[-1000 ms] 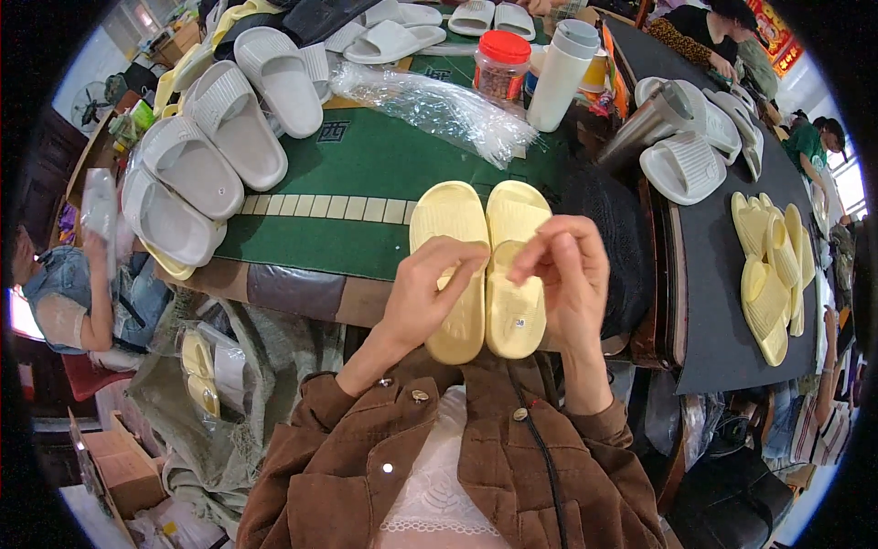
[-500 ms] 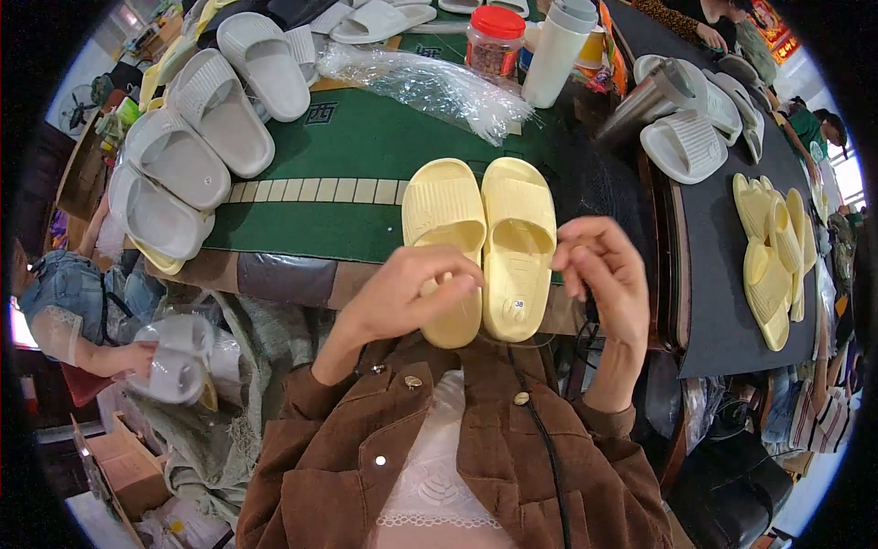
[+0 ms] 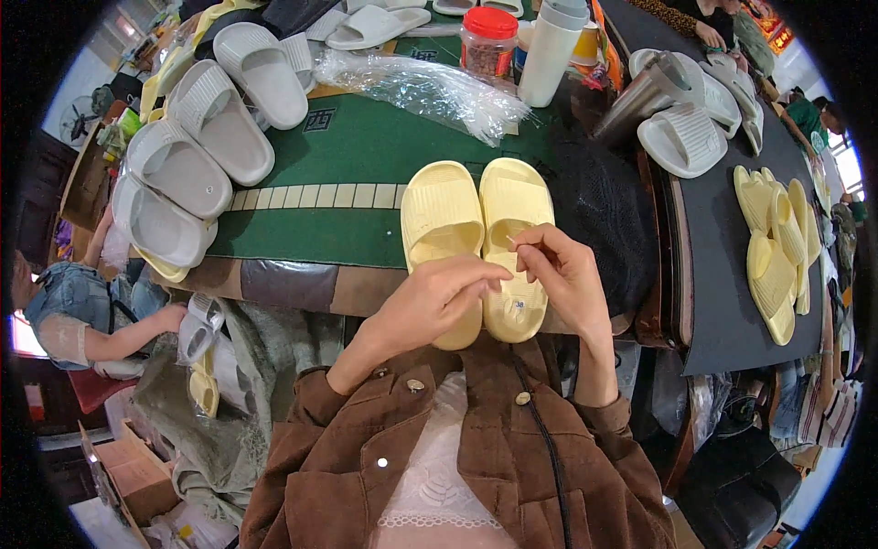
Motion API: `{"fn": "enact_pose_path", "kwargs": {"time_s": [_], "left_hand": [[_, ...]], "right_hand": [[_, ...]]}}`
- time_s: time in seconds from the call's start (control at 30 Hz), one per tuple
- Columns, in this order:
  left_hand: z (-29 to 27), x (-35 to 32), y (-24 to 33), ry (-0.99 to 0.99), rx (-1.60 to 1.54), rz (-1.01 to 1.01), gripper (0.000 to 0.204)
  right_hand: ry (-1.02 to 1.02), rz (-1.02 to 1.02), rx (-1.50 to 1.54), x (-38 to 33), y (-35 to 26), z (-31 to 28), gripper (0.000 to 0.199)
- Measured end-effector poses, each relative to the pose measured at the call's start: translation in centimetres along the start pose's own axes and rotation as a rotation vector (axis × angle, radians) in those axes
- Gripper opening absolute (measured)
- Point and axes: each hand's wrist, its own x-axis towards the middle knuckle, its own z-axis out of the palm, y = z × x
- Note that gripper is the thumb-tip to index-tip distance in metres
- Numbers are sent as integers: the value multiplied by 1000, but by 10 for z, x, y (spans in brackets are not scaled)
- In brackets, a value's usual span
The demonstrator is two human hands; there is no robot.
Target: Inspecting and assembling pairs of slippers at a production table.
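Note:
A pair of pale yellow slide sandals, the left slide (image 3: 443, 197) and the right slide (image 3: 515, 194), lies side by side at the table's near edge, toes pointing away. My right hand (image 3: 569, 282) is over the right slide, thumb and forefinger pinched on a thin whitish strand (image 3: 511, 239). Over the left slide's heel half is my left hand (image 3: 430, 299), fingers bent and closed, fingertips near the right hand. Whatever it holds is too small to see. Beyond the slides lies a bundle of clear plastic strands (image 3: 402, 80).
Grey slides (image 3: 224, 123) line the table's left side. A red-lidded jar (image 3: 487, 41) and a white bottle (image 3: 552, 55) stand at the back. On the dark table at right are a metal tumbler (image 3: 645, 96), grey slides and yellow slides (image 3: 773, 274). A co-worker's arm (image 3: 137, 334) is at left.
My right hand has moved left from beside the right slide to over it, close to my left hand. The co-worker at left has moved the bagged grey slides upward.

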Motion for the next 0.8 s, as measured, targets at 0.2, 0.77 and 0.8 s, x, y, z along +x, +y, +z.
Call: {"fn": "enact_pose_path", "kwargs": {"time_s": [0.2,0.77,0.8], "left_hand": [[-6,-2,1,22,87,68,18],[-25,-18,13,88,116,-200,12],[-27,-23,16,48,140,-248,13]], "right_hand": [[31,-141,-241,-3,-11,17,9],[306,-63,6,-3,-7,-12,15],[298,-28,19,-5,-11,-15,15]]}}
